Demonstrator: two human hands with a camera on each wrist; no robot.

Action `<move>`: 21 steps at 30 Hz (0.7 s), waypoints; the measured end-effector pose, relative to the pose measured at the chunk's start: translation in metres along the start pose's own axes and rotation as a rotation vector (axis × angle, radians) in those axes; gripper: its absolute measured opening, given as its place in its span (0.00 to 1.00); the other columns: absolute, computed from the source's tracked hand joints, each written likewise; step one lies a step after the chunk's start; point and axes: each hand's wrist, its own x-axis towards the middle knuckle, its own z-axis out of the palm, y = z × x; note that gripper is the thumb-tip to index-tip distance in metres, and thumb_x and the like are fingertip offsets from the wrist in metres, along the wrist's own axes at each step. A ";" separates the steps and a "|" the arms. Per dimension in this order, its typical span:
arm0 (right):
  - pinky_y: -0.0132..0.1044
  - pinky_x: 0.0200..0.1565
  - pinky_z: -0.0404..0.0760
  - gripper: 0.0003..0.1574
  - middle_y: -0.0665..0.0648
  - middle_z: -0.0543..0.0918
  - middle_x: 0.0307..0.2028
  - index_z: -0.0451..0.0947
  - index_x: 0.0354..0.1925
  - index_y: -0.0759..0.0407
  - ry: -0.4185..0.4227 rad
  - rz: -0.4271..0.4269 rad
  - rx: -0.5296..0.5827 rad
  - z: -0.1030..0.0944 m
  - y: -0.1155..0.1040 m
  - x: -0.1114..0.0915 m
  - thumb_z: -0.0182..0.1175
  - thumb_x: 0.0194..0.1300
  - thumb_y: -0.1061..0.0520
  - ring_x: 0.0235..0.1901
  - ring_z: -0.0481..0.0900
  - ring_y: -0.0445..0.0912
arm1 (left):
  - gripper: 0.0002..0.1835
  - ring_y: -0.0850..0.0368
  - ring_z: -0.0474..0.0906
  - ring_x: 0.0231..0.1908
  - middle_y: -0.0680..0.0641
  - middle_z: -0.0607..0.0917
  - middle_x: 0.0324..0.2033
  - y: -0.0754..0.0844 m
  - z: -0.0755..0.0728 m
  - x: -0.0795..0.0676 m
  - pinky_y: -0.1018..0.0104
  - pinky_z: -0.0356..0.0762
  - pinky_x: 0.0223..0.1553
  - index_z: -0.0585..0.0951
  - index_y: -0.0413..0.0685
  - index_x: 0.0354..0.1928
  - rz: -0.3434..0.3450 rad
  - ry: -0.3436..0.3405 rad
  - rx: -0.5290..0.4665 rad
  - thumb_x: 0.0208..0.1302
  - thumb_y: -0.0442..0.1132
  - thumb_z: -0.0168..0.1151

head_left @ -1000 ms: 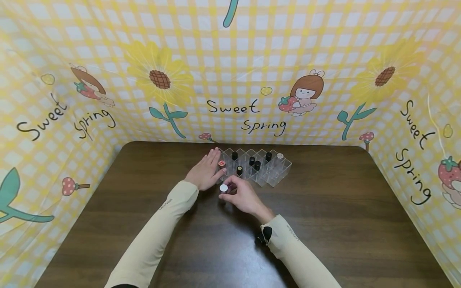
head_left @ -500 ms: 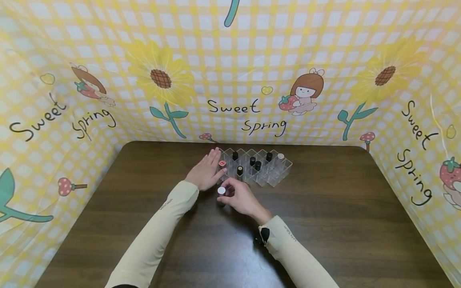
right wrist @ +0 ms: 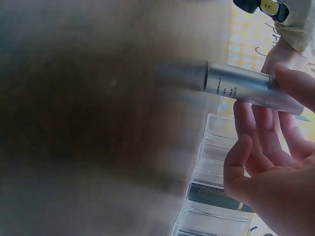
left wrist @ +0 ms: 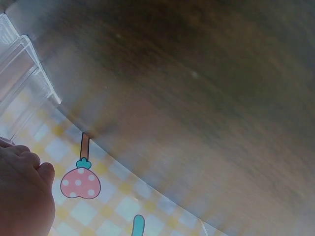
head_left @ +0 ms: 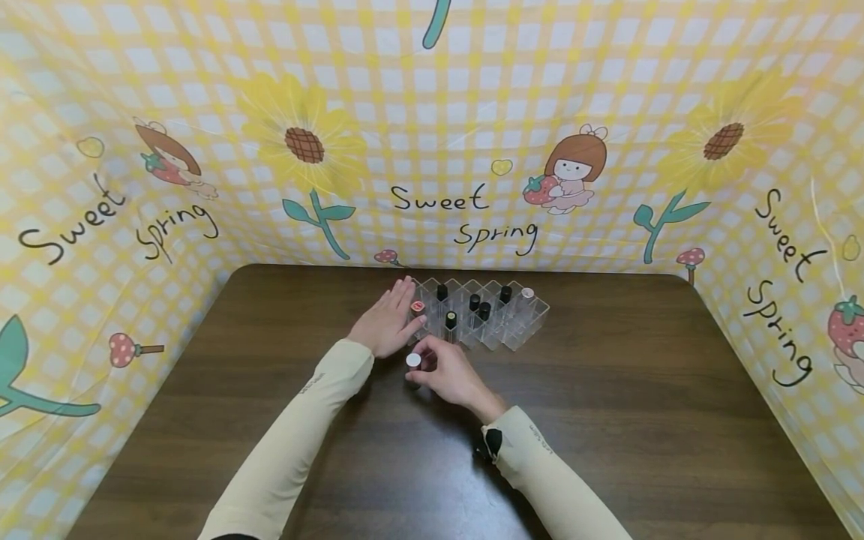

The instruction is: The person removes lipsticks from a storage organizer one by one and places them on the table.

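In the head view my right hand (head_left: 451, 371) pinches a silver lipstick tube (head_left: 413, 361) upright in front of the clear organizer (head_left: 516, 343). The right wrist view shows the tube's printed side (right wrist: 238, 83), its base at the tabletop, where it is mirrored; thumb and fingertips are at its other end. My left hand (head_left: 383, 327) lies with straight fingers along the organizer's left end. Near its thumb a red-topped lipstick (head_left: 418, 307) stands in a compartment. In the left wrist view only part of the left hand (left wrist: 24, 191) shows, beside the organizer's corner (left wrist: 34, 59).
Several black-capped tubes (head_left: 484, 310) and a pale-capped one (head_left: 528, 293) stand in the organizer's diamond-shaped compartments. The dark wooden table (head_left: 607, 420) spreads out on both sides. Behind it hangs a yellow checked cloth (head_left: 445, 127), which also runs down the left and right sides.
My right hand has shifted slightly left and toward me with the lipstick tube, which is now lower, at the table. The left hand has stayed in place on the organizer.
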 end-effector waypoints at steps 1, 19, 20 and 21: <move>0.30 0.38 0.76 0.16 0.54 0.83 0.34 0.76 0.40 0.57 0.001 -0.003 0.000 0.000 0.000 0.000 0.72 0.54 0.58 0.35 0.80 0.46 | 0.42 0.48 0.37 0.77 0.42 0.41 0.77 0.000 0.000 0.000 0.55 0.42 0.76 0.43 0.39 0.76 -0.001 -0.001 -0.001 0.74 0.62 0.31; 0.30 0.37 0.75 0.17 0.54 0.82 0.33 0.76 0.40 0.57 0.006 -0.010 -0.010 0.002 -0.003 -0.001 0.72 0.53 0.59 0.34 0.78 0.45 | 0.42 0.48 0.36 0.77 0.42 0.40 0.77 0.000 -0.001 0.001 0.55 0.41 0.76 0.43 0.39 0.76 -0.005 -0.010 -0.006 0.74 0.62 0.32; 0.30 0.37 0.75 0.17 0.54 0.82 0.33 0.76 0.40 0.57 0.007 -0.010 -0.013 0.002 -0.003 -0.001 0.72 0.53 0.59 0.34 0.78 0.45 | 0.42 0.48 0.36 0.77 0.42 0.41 0.77 0.000 -0.001 0.000 0.55 0.41 0.76 0.43 0.39 0.76 -0.004 -0.009 -0.005 0.74 0.62 0.32; 0.30 0.37 0.75 0.17 0.54 0.82 0.33 0.76 0.39 0.57 0.008 -0.011 -0.016 0.003 -0.002 -0.001 0.73 0.53 0.59 0.34 0.79 0.45 | 0.42 0.48 0.37 0.77 0.41 0.41 0.77 0.000 -0.001 0.000 0.55 0.42 0.76 0.43 0.39 0.76 -0.002 -0.008 -0.006 0.74 0.62 0.32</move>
